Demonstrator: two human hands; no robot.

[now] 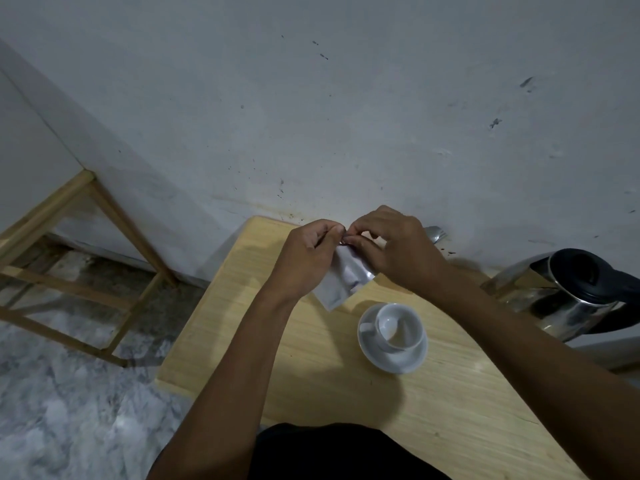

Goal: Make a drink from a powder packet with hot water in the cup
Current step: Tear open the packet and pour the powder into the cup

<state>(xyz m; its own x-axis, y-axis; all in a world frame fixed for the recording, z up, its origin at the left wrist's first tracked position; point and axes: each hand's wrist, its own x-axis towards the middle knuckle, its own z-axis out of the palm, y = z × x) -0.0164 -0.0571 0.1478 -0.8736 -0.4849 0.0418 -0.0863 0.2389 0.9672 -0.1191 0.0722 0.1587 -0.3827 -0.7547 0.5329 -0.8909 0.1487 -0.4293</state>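
A silvery powder packet hangs in the air above the wooden table. My left hand and my right hand both pinch its top edge, fingertips close together. Below and to the right of the packet stands a white cup on a white saucer; the cup looks empty. A steel kettle with a black lid and handle stands at the table's right edge.
A metal utensil lies by the wall behind my right hand. A wooden frame stand sits on the marbled floor to the left. The wall rises right behind the table.
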